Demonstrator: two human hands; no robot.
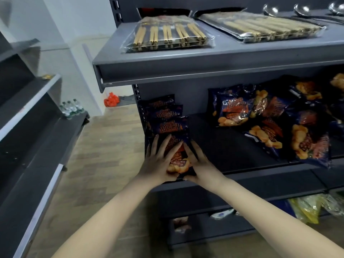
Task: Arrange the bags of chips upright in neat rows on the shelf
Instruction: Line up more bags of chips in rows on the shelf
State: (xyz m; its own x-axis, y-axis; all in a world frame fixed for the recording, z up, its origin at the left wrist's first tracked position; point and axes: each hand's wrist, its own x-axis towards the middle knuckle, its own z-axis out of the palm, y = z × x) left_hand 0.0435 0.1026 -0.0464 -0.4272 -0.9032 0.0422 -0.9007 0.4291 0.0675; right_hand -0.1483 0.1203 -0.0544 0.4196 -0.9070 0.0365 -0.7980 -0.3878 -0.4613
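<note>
At the left end of the middle shelf (214, 144) a short row of bags (167, 116) stands one behind another. The left hand (160, 159) and right hand (201, 164) press the front bag (177, 162) from either side, fingers straight, thumbs near its bottom edge. It sits close to the shelf lip, so I reckon a loose release could tip it to the floor. At right, the jumbled pile (270, 125) overhangs and may slide off.
</note>
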